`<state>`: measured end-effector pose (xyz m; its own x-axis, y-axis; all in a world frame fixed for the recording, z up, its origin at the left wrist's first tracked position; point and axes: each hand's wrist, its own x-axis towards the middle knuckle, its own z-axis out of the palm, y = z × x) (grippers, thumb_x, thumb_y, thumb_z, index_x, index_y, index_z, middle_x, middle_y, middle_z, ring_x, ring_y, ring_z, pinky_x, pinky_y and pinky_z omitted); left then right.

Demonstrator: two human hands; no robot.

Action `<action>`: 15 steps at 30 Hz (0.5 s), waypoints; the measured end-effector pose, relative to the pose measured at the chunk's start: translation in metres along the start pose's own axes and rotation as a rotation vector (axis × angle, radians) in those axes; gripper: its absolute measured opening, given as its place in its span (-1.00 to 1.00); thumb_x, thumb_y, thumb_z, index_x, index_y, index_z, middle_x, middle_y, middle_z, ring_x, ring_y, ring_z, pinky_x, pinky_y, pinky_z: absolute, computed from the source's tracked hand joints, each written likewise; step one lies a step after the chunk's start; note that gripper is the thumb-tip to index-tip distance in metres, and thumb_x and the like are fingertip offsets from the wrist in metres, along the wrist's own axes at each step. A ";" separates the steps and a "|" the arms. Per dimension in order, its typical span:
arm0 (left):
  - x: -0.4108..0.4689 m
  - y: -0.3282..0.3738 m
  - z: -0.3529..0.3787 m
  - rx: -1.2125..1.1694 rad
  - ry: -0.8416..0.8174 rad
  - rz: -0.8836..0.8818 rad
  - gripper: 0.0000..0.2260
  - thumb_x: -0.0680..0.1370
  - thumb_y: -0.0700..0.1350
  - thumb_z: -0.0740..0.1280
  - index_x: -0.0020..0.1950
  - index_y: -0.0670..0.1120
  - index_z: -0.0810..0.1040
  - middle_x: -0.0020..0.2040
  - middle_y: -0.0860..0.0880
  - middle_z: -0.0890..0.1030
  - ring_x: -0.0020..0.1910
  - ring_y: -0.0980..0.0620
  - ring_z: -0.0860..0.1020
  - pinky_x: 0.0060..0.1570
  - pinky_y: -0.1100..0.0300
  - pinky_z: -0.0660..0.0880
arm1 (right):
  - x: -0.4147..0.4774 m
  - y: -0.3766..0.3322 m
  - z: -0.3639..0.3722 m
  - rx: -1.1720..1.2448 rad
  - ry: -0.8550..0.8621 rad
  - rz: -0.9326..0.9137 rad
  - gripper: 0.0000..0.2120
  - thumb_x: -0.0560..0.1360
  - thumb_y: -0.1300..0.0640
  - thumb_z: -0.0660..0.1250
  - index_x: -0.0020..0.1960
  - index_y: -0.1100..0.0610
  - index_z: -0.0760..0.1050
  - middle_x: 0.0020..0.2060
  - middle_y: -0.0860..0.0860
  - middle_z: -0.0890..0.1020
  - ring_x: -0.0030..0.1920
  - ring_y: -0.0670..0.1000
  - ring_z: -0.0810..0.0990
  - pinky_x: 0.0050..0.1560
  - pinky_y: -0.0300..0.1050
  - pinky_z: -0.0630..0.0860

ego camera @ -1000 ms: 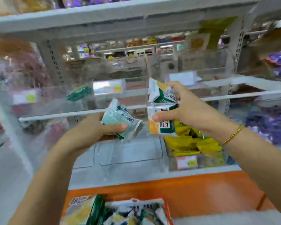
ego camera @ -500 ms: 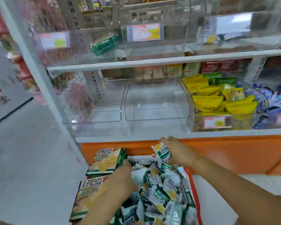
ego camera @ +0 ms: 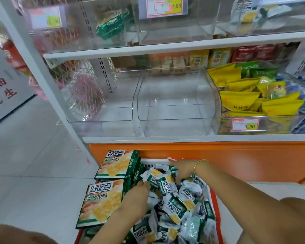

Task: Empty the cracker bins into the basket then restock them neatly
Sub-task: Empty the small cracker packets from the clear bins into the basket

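Head view: left hand (ego camera: 136,196) and right hand (ego camera: 182,170) down in basket (ego camera: 217,210) among loose cracker packets (ego camera: 174,206). Left fingers curl against one packet end, grip unconfirmed; right fingers buried, cannot tell. Lower bins (ego camera: 174,106) empty. Packets judged light, slippery, contents brittle; take flat sides, gently.

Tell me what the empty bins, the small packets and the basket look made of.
The empty bins: clear rigid plastic, likely acrylic, glossy; the shelf shows through them and edges catch light. The small packets: thin crinkled plastic film, shiny with printed faces. The basket: seemingly hard orange-red plastic, only its rim shows.
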<state>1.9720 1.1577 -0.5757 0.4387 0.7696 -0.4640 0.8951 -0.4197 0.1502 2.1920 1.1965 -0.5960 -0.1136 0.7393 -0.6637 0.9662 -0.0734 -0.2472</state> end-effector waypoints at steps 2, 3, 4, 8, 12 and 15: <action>0.000 0.002 -0.006 -0.030 0.017 0.012 -0.57 0.51 -0.24 0.28 0.37 -0.10 0.30 0.29 -0.09 0.40 0.05 -0.07 0.56 -0.12 0.14 0.50 | 0.004 0.003 0.001 0.026 0.065 0.007 -0.15 0.48 -0.04 0.42 0.58 0.02 -0.02 0.56 0.10 0.04 0.53 0.13 0.08 0.49 0.03 0.16; 0.000 0.003 -0.010 -0.036 0.043 0.024 -0.59 0.53 -0.18 0.27 0.37 -0.09 0.31 0.27 -0.08 0.42 0.03 -0.06 0.56 -0.10 0.13 0.51 | 0.005 0.004 0.001 0.041 0.130 0.003 -0.16 0.45 -0.05 0.45 0.57 0.02 0.06 0.54 0.11 0.09 0.51 0.14 0.11 0.48 0.02 0.17; -0.001 0.005 -0.016 -0.035 0.070 0.039 -0.62 0.56 -0.13 0.28 0.36 -0.08 0.32 0.26 -0.07 0.43 0.03 -0.05 0.56 -0.08 0.14 0.51 | 0.004 0.004 0.000 0.063 0.182 -0.001 -0.16 0.41 -0.05 0.48 0.55 0.02 0.13 0.51 0.10 0.15 0.48 0.14 0.17 0.47 0.01 0.21; -0.010 0.005 -0.052 -0.111 0.224 0.131 -0.65 0.58 -0.01 0.30 0.35 -0.02 0.40 0.32 0.00 0.46 0.15 0.06 0.53 0.13 0.24 0.45 | -0.018 -0.004 -0.017 0.115 0.148 -0.033 -0.18 0.40 -0.05 0.50 0.53 0.05 0.17 0.48 0.06 0.26 0.43 0.12 0.29 0.39 0.00 0.32; -0.022 0.018 -0.124 -0.247 0.489 0.294 -0.87 0.56 0.00 0.33 0.05 -0.01 0.57 0.10 0.06 0.60 0.06 0.13 0.53 0.09 0.21 0.47 | -0.094 -0.021 -0.078 0.186 0.369 -0.163 -0.77 0.48 -0.03 0.41 0.08 0.03 0.51 0.02 -0.06 0.57 0.05 -0.01 0.53 -0.07 -0.21 0.45; -0.037 0.044 -0.190 -0.367 0.733 0.465 -0.78 0.54 0.03 0.35 -0.26 -0.03 0.56 -0.17 0.07 0.61 -0.16 0.15 0.56 -0.04 0.13 0.52 | -0.180 -0.025 -0.124 0.273 0.583 -0.281 -0.77 0.48 0.06 0.43 -0.26 0.00 0.40 -0.30 -0.09 0.50 -0.31 -0.15 0.45 -0.29 -0.25 0.36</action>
<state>2.0097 1.2022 -0.3856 0.5869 0.7261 0.3581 0.5320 -0.6793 0.5055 2.2167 1.1486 -0.3823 -0.1341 0.9877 -0.0802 0.8171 0.0644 -0.5728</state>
